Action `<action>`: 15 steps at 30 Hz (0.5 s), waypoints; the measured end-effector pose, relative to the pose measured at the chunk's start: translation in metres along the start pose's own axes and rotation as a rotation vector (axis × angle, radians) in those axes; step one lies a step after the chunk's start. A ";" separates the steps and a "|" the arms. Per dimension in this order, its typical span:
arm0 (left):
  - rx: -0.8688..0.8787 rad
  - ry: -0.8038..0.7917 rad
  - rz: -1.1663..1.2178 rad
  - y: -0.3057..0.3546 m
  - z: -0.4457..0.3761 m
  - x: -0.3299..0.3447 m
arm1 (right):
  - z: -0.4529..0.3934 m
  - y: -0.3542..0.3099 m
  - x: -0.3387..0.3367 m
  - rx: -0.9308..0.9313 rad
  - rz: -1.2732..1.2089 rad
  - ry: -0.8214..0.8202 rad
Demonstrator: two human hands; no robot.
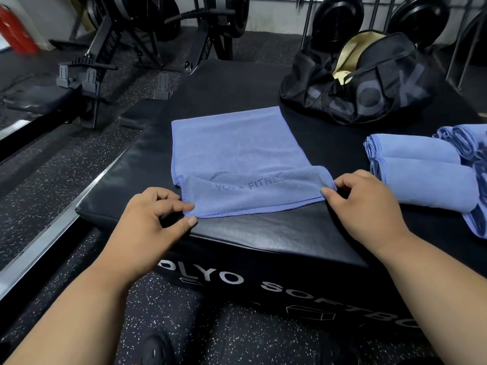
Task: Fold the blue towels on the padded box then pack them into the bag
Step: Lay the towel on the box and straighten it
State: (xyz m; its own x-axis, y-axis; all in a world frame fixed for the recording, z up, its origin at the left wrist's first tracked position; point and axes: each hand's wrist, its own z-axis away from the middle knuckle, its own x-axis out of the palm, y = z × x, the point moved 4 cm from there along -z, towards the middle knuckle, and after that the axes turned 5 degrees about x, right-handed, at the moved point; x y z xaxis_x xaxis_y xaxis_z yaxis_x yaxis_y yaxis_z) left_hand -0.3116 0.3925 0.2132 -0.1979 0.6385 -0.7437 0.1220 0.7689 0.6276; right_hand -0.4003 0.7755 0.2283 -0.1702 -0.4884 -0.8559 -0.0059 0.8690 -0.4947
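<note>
A blue towel [232, 151] lies flat on the black padded box [263, 233], its near end turned back over itself with a dark logo showing. My left hand [152, 222] pinches the near left corner of that flap between thumb and fingers. My right hand [366, 204] pinches the near right corner. To the right lie two rolled blue towels [427, 180] and a heap of more blue towels [474, 154]. A black duffel bag [369, 80] with a tan lining stands open at the far right of the box.
Rowing machines [110, 48] stand on the speckled rubber floor to the left and behind the box. Black fan wheels [340, 17] and metal bars line the back wall. A red object [15, 27] is at the top left. My legs show below the box.
</note>
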 end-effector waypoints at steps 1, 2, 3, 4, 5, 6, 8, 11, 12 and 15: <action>-0.002 -0.001 0.003 -0.001 0.000 0.000 | 0.000 0.000 0.000 0.001 -0.009 -0.002; -0.004 0.008 0.010 -0.002 0.000 0.001 | 0.000 -0.001 0.000 0.001 -0.017 -0.002; -0.004 0.024 0.018 -0.002 0.000 0.001 | 0.000 -0.001 0.000 -0.001 -0.030 0.000; -0.001 0.043 0.021 -0.001 -0.001 0.001 | 0.001 -0.002 0.000 -0.001 -0.050 0.003; 0.007 0.065 0.015 0.000 -0.001 0.002 | 0.002 -0.002 -0.001 0.005 -0.083 0.008; 0.021 0.088 -0.002 0.001 -0.002 0.003 | 0.003 -0.001 -0.002 0.018 -0.130 0.012; 0.060 0.130 -0.047 0.004 -0.003 0.004 | 0.004 0.001 -0.004 0.051 -0.249 0.012; 0.089 0.157 -0.069 0.007 -0.002 0.007 | 0.003 0.002 -0.004 0.078 -0.442 -0.030; 0.084 0.160 -0.061 0.008 -0.002 0.007 | 0.003 0.001 -0.003 0.074 -0.485 -0.057; 0.039 0.186 -0.012 0.014 0.003 0.005 | 0.002 0.000 -0.002 0.052 -0.521 -0.145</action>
State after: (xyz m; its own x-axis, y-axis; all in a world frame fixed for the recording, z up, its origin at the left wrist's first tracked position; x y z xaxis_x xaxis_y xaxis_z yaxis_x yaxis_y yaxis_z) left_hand -0.3083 0.4061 0.2177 -0.3753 0.6146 -0.6939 0.1557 0.7797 0.6064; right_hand -0.3981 0.7762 0.2296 -0.0202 -0.8624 -0.5058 -0.0041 0.5060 -0.8625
